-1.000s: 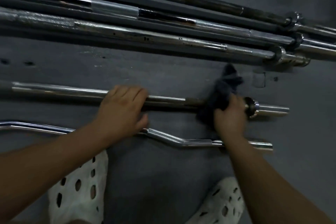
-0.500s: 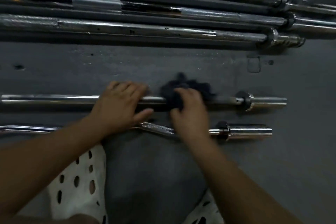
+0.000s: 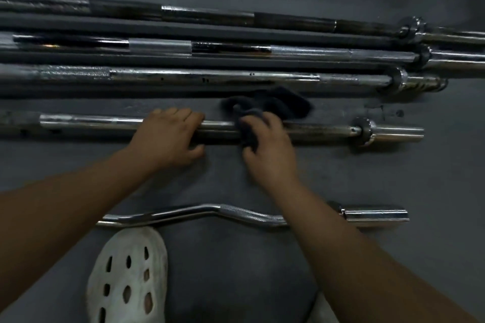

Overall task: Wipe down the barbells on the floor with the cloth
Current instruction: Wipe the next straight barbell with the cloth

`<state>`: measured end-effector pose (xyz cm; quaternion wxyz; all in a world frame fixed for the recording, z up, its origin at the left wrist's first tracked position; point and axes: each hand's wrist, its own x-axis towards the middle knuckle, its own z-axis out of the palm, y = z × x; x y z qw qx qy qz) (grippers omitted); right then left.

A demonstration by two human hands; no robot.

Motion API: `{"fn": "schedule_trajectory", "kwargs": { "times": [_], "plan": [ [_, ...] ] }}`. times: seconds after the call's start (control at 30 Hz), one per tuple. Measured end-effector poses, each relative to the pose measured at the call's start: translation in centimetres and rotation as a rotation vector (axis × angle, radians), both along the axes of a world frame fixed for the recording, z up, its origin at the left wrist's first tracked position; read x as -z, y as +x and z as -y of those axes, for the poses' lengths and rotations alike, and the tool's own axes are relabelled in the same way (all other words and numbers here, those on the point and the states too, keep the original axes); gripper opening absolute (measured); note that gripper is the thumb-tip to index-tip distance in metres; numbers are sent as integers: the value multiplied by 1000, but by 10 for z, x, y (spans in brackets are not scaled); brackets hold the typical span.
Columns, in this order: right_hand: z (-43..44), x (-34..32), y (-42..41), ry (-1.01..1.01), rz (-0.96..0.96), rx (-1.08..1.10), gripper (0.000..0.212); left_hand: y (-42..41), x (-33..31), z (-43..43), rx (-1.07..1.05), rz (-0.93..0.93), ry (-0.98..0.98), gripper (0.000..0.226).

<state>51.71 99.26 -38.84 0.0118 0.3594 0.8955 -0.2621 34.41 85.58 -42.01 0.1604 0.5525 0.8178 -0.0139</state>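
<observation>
Slid away from the collar [image 3: 364,130] where it was a second ago, the dark cloth [image 3: 275,105] now sits near the middle of the short straight barbell [image 3: 91,123]. It is bunched over the shaft, with a loose flap lying on the floor [image 3: 393,173] on the bar's far side. The right hand [image 3: 270,155] clenches the cloth around the shaft, fingers over the top and thumb on the near side. Just beside it, the left hand [image 3: 165,139] grasps the bare shaft, its fingers curled over the top and its thumb stretched along the near side. This bar lies flat across the floor, its collar and smooth sleeve to the right of both hands. Beyond it, three long barbells lie side by side and close together: the nearest one [image 3: 210,77], chrome and speckled; the middle one [image 3: 160,46], with knurled bands; and the farthest one [image 3: 207,14], darker and dull in patches. On the near side, well apart from the wiped bar, a chrome curl bar [image 3: 236,211] with a wavy shaft rests on the floor, partly hidden by the right forearm. A white perforated shoe [image 3: 128,270] stands just beside the curl bar.
</observation>
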Motion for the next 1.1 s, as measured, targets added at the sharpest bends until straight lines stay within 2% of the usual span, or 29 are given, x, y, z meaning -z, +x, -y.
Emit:
{"fn": "schedule_trajectory", "kwargs": {
  "times": [0.07, 0.1, 0.13, 0.23, 0.3, 0.33, 0.43, 0.5, 0.53, 0.57, 0.63, 0.67, 0.9, 0.97, 1.1],
  "plan": [
    [-24, -5, 14, 63, 61, -184, 69, 0, -2, 3, -6, 12, 17, 64],
    [-45, -5, 32, 125, 115, -180, 72, 4, -2, 6, -11, 19, 31, 63],
    [-68, -3, 53, 189, 181, -99, 73, 11, -1, 12, -18, 24, 47, 66],
    [-101, -4, 100, 159, 195, 454, 67, 41, 0, 34, -45, 37, 78, 81],
    [-62, 3, 90, 96, 143, 575, 63, 64, -2, 47, -71, 63, 78, 89],
    [-34, 4, 82, 57, 113, 519, 62, 75, -4, 52, -83, 75, 70, 92],
    [15, -4, 89, -51, 29, 143, 66, 97, -6, 66, -87, 99, 45, 92],
    [-13, -6, 114, 77, 115, 5, 70, 100, -5, 75, -59, 106, 32, 91],
    [-34, -4, 129, 140, 171, 92, 70, 100, -3, 78, -45, 106, 28, 92],
    [-52, -3, 138, 158, 187, 268, 68, 99, -2, 81, -36, 102, 26, 94],
    [-58, 0, 135, 116, 166, 592, 63, 96, 0, 82, -21, 92, 16, 99],
    [-46, 4, 122, 104, 168, 609, 61, 95, 0, 80, -19, 90, 7, 101],
    [53, -10, 46, -205, -6, 109, 56, 77, -12, 63, -28, 129, -83, 102],
    [60, -16, 45, -214, -8, 80, 58, 70, -23, 61, -12, 152, -62, 103],
    [65, -39, 54, -161, -82, 206, 61, 55, -62, 66, -3, 149, 23, 99]
  ]
}}
